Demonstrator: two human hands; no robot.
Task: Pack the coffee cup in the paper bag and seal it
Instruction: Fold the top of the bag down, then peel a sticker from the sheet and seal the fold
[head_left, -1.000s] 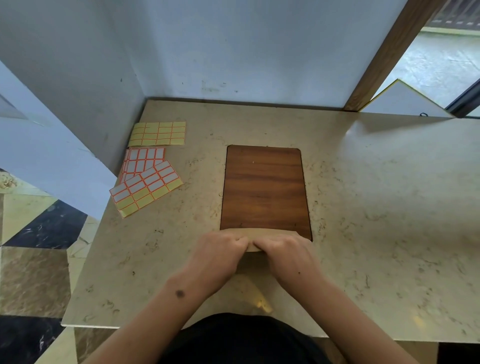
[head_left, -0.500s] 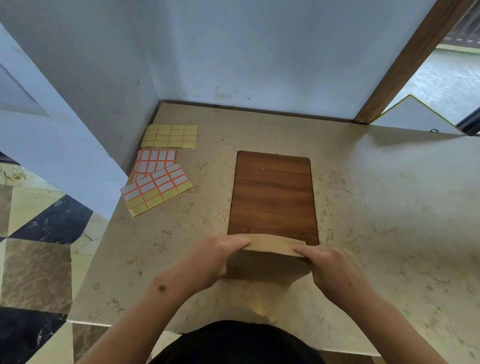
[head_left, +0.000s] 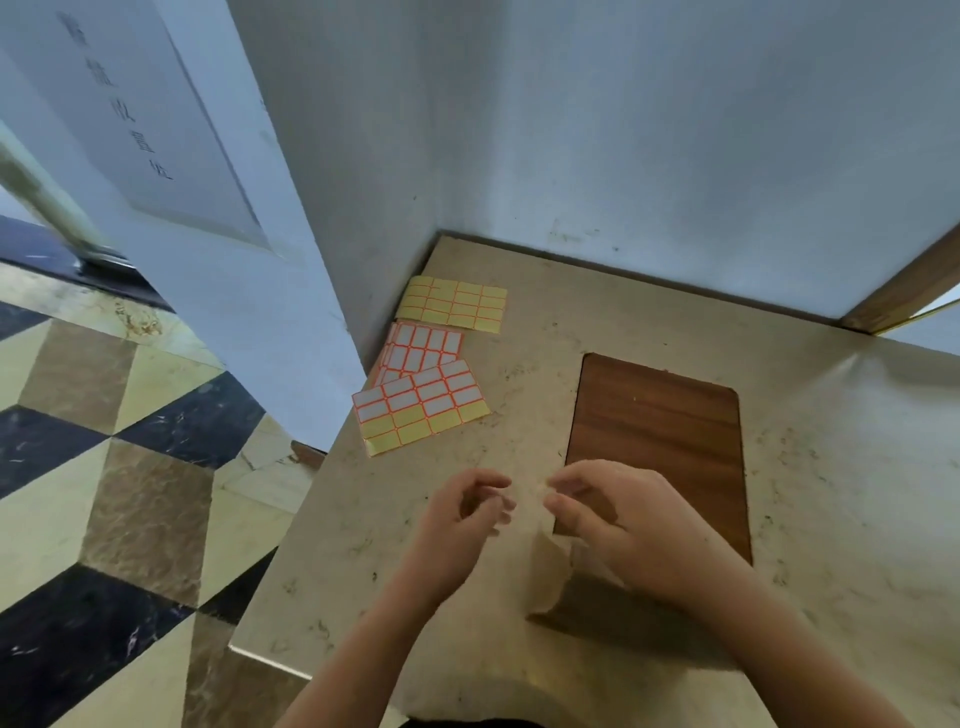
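Near the surface (head_left: 831, 467) edge, both hands, left (head_left: 462, 525) and right (head_left: 623, 525), half-curled above the paper bag (head_left: 545, 577); grip unclear. Risk: unpressed fold springs open.

The beige, veined stone desk (head_left: 597, 322) looks polished – smooth, with a soft sheen toward its right side – and a dark brown rectangular panel of matt wood grain (head_left: 660, 441) is set into it. The tan paper bag (head_left: 545, 577) under the hands is matt kraft paper, creased at its fold, while the yellow paper label sheets with orange-edged stickers (head_left: 421, 410) look slightly glossy. The checked marble-look floor (head_left: 104, 493) shines – the pale walls (head_left: 623, 130) are matt and scuffed.
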